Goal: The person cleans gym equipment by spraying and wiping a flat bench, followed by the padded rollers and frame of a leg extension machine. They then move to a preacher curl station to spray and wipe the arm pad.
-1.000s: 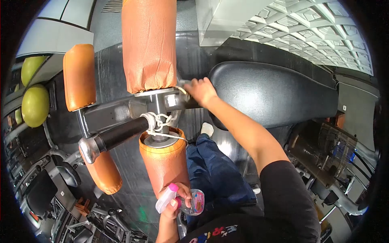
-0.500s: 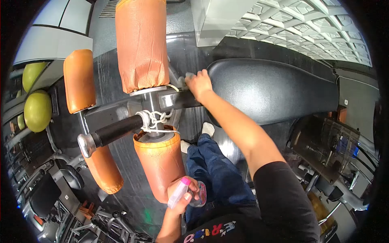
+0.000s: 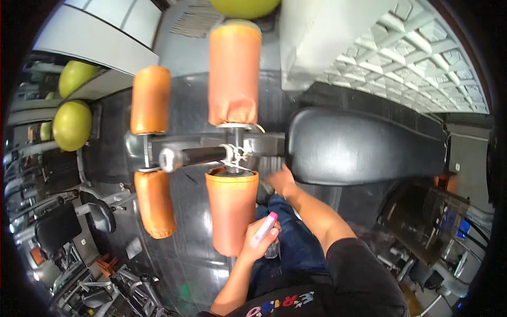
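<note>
My left hand [image 3: 259, 238] is closed around a spray bottle [image 3: 271, 249] with a pink and white spray head, beside the lower front orange roller pad [image 3: 231, 211]. My right hand [image 3: 281, 181] is blurred by motion near the end of a black padded bench [image 3: 359, 148], just below the black metal frame [image 3: 272, 141]. A greyish cloth seems to be at its fingers, though the blur hides its outline. White cord [image 3: 236, 157] is tied round the post between the orange rollers, next to a black handle [image 3: 203, 155] with a metal end.
Another orange roller [image 3: 235, 79] is on the frame's far side, with two smaller ones [image 3: 150, 100] to the left. Green exercise balls [image 3: 72, 126] lie at the left and top. Gym machines [image 3: 58, 227] stand at lower left; a white lattice panel [image 3: 406, 58] is upper right.
My right hand has moved from the frame's far side to its near side. The view has shifted, so the bench and rollers appear farther off. My left hand still holds the spray bottle.
</note>
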Tool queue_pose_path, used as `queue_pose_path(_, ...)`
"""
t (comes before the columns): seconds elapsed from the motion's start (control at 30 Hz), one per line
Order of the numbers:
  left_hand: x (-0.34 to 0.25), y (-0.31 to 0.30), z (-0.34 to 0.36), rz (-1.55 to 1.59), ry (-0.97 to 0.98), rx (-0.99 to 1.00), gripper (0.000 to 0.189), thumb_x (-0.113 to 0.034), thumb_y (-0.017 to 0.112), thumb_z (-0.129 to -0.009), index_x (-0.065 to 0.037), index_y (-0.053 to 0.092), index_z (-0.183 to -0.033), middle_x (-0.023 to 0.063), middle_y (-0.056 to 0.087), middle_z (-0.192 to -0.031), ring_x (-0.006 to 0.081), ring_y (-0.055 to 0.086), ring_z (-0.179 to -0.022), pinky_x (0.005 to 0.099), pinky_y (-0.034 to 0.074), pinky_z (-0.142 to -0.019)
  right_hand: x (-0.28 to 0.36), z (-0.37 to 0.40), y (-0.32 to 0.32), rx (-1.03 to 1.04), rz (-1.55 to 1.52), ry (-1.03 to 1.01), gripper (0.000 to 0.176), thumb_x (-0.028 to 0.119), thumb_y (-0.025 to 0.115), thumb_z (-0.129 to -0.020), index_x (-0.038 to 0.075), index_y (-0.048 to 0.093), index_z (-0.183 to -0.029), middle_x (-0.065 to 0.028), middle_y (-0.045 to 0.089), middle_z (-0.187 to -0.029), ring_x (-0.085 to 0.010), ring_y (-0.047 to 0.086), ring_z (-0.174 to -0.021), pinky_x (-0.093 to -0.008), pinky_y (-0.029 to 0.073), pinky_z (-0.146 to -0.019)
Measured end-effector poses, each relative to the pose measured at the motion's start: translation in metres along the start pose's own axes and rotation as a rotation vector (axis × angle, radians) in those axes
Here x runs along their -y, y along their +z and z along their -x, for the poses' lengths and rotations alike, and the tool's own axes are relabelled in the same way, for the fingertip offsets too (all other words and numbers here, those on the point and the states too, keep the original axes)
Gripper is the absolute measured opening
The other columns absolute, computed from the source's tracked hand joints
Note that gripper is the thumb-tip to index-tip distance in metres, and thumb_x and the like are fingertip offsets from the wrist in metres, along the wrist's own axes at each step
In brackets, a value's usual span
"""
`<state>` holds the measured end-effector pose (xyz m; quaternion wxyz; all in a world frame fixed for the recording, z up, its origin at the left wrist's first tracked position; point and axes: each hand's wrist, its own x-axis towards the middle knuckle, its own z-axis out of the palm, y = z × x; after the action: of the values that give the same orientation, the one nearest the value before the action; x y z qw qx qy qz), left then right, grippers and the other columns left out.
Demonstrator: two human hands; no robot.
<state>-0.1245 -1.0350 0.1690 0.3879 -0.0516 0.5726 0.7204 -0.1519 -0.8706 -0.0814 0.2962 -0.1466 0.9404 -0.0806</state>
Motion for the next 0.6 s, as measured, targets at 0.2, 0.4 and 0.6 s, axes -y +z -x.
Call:
queue_pose_path(0.2,-0.012,-0.009,0.060,-0.381,-0.067,0.183,0.021,-0.023,0.062,-0.096,-0.002,0.061,-0.092,0.0019,0.061,-0.079,0.0104,0.059,-0.062,0.0265,0.048,-0.056,0.009,0.134,-0.033,-0.022,-0.773,0.085,0.041,0.018,0.059,-0.082,0.012,0.058,-0.123,-0.0203,0.066,-0.108,-0.0411,0.063,-0.100,-0.0506,0.051,-0.083)
queue_pose_path(0.4,-0.016,-0.037,0.139,-0.609,0.024,-0.113,0.031,-0.032,0.064,-0.094,-0.002,0.068,-0.103,0.0020,0.063,-0.073,0.0100,0.059,-0.061,0.0272,0.047,-0.057,0.001,0.247,-0.110,-0.301,-0.875,0.044,0.031,0.019,0.066,-0.080,0.006,0.063,-0.108,-0.0174,0.068,-0.096,-0.0361,0.065,-0.089,-0.0415,0.051,-0.082)
queue_pose_path(0.6,-0.052,-0.030,0.142,-0.508,0.070,-0.059,0.034,-0.031,0.065,-0.093,-0.002,0.069,-0.110,0.0034,0.068,-0.079,0.0120,0.062,-0.062,0.0280,0.050,-0.059,0.046,0.288,-0.212,-0.585,-1.223,0.239,0.027,0.010,0.064,-0.086,0.001,0.063,-0.111,-0.0055,0.069,-0.094,-0.0134,0.061,-0.088,-0.0310,0.050,-0.081)
